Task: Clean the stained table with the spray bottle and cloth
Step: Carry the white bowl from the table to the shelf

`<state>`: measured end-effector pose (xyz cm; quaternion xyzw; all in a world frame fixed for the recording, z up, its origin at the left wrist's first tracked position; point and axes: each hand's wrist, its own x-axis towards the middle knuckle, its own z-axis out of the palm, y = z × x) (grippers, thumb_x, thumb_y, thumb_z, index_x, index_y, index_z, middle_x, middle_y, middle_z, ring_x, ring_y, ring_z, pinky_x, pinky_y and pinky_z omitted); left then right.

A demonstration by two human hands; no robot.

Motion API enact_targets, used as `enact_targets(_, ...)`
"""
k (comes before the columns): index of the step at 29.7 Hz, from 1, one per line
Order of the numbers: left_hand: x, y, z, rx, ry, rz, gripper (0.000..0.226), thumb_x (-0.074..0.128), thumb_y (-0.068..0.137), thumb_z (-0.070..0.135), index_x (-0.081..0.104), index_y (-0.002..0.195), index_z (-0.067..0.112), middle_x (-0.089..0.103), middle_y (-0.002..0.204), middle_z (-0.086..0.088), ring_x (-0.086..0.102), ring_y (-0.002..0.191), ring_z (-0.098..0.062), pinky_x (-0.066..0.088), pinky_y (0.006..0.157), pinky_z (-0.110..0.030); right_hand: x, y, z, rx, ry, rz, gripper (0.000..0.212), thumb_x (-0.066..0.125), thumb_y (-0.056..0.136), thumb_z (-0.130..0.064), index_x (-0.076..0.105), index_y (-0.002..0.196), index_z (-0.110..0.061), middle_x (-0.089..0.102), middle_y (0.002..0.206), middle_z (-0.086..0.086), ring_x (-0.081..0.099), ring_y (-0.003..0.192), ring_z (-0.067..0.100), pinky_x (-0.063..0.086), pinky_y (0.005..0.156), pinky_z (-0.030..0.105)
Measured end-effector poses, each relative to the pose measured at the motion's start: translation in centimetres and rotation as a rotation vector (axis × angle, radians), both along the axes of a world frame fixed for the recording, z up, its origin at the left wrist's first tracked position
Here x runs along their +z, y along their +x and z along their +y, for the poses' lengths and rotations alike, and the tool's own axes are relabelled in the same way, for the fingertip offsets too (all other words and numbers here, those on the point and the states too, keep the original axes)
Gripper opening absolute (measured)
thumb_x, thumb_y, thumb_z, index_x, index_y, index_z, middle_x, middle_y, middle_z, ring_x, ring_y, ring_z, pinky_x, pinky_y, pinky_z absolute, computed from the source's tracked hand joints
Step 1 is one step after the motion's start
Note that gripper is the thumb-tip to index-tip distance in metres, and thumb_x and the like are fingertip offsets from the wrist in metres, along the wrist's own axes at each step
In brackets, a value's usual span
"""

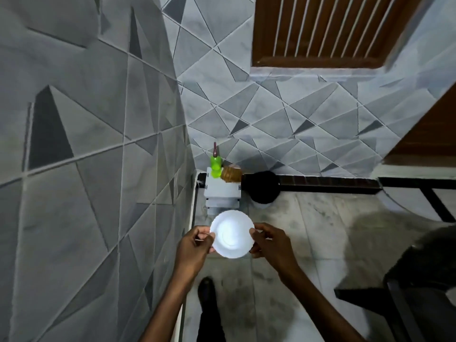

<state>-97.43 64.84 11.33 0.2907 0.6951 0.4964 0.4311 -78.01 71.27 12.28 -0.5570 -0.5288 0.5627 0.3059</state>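
Plate (232,233), near centre: plain white, middle washed out by glare, scalloped rim.
Spray bottle (216,166), far centre: bright green body, dark maroon head.
Cloth (231,174), just right of it: tan-brown, apparently ribbed; too small in view to confirm.
Table (222,191) beneath both: white.
Round object (264,187), right of table: black.
Wall tiles (98,119), left and far: pale grey marbling, fine lines forming triangles, some filled dark grey.
Door (320,28), far right: brown, pale vertical stripes.
Floor (308,243): off-white marble, dark smudges; border strip (328,185) at far edge black.
Shoe (206,292), near: black.
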Motion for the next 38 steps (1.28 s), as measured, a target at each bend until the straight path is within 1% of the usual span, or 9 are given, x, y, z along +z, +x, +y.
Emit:
enact_targets(6, -4.1, -8.3, 16.0, -0.001, -0.015, -0.024, 0.011, 0.064, 0.092, 0.003, 0.07, 0.099, 0.008, 0.071, 0.094, -0.012, 0.066, 0.084, -0.021, 0.059, 0.065, -0.023, -4.0, -8.3, 14.5, -0.037, -0.011, -0.049, 0.014, 0.066, 0.096, -0.013, 0.072, 0.108, -0.012, 0.072, 0.077, 0.01, 0.069, 0.057, 0.012, 0.055, 0.05, 0.025)
enact_targets(12, -8.8, -14.2, 29.9, -0.046, -0.14, 0.024, 0.016, 0.065, 0.092, 0.012, 0.066, 0.097, 0.027, 0.069, 0.092, 0.004, 0.068, 0.09, -0.022, 0.06, 0.082, -0.046, -8.4, -14.0, 27.7, -0.039, -0.11, -0.124, 0.012, 0.067, 0.096, -0.014, 0.072, 0.107, -0.013, 0.073, 0.074, 0.007, 0.069, 0.057, 0.013, 0.055, 0.05, 0.028)
enact_targets(16, -17.2, -18.0, 40.9, -0.068, -0.257, 0.059, 0.027, 0.064, 0.09, 0.004, 0.065, 0.102, 0.028, 0.067, 0.093, 0.011, 0.067, 0.089, -0.02, 0.058, 0.087, -0.045, -17.4, -17.8, 40.1, 0.018, -0.204, -0.225, 0.002, 0.071, 0.093, -0.014, 0.069, 0.092, -0.014, 0.073, 0.074, 0.008, 0.07, 0.057, 0.016, 0.053, 0.053, 0.025)
enact_targets(18, -21.2, -19.0, 44.0, -0.066, -0.305, 0.093, 0.029, 0.064, 0.089, 0.002, 0.065, 0.102, 0.028, 0.067, 0.092, 0.008, 0.066, 0.089, -0.022, 0.056, 0.087, -0.042, -22.0, -19.0, 43.7, 0.045, -0.232, -0.269, 0.009, 0.072, 0.092, -0.015, 0.066, 0.087, -0.019, 0.074, 0.075, 0.009, 0.072, 0.061, 0.021, 0.053, 0.056, 0.026)
enact_targets(21, -30.3, -20.4, 48.6, -0.036, -0.399, 0.101, 0.031, 0.064, 0.087, -0.001, 0.066, 0.096, 0.028, 0.067, 0.089, 0.004, 0.064, 0.085, -0.022, 0.054, 0.086, -0.04, -31.6, -20.9, 48.8, 0.1, -0.293, -0.311, 0.007, 0.071, 0.092, -0.017, 0.065, 0.093, -0.019, 0.072, 0.07, 0.002, 0.07, 0.057, 0.014, 0.054, 0.058, 0.028)
enact_targets(27, -45.7, -22.7, 54.0, -0.06, -0.525, 0.141, 0.027, 0.061, 0.086, 0.0, 0.071, 0.109, 0.013, 0.067, 0.092, -0.002, 0.067, 0.089, -0.024, 0.058, 0.084, -0.038, -47.6, -24.1, 53.6, 0.058, -0.401, -0.396, 0.009, 0.069, 0.09, -0.023, 0.068, 0.094, -0.031, 0.076, 0.078, 0.005, 0.075, 0.074, 0.024, 0.062, 0.078, 0.05)
enact_targets(32, -53.8, -24.1, 56.7, -0.064, -0.556, 0.183, 0.028, 0.06, 0.085, -0.002, 0.069, 0.11, 0.008, 0.067, 0.096, -0.002, 0.063, 0.091, -0.019, 0.057, 0.083, -0.04, -55.2, -26.3, 55.6, 0.145, -0.319, -0.502, 0.022, 0.066, 0.093, -0.016, 0.07, 0.115, -0.012, 0.077, 0.102, 0.012, 0.074, 0.092, 0.026, 0.056, 0.082, 0.029)
enact_targets(35, -56.0, -24.7, 57.5, -0.092, -0.574, 0.179, 0.029, 0.06, 0.087, -0.002, 0.067, 0.113, 0.007, 0.067, 0.105, -0.004, 0.059, 0.096, -0.015, 0.054, 0.087, -0.035, -57.4, -26.8, 56.1, 0.095, -0.362, -0.459, 0.022, 0.064, 0.096, -0.015, 0.07, 0.117, -0.011, 0.077, 0.102, 0.015, 0.074, 0.08, 0.024, 0.061, 0.075, 0.034)
enact_targets(38, -56.8, -25.5, 57.7, -0.109, -0.604, 0.183, 0.029, 0.059, 0.09, -0.001, 0.066, 0.117, 0.006, 0.067, 0.113, -0.008, 0.057, 0.099, -0.014, 0.048, 0.084, -0.026, -58.1, -27.3, 56.3, 0.078, -0.406, -0.444, 0.022, 0.065, 0.096, -0.013, 0.07, 0.117, -0.011, 0.076, 0.102, 0.013, 0.07, 0.066, 0.014, 0.058, 0.061, 0.021)
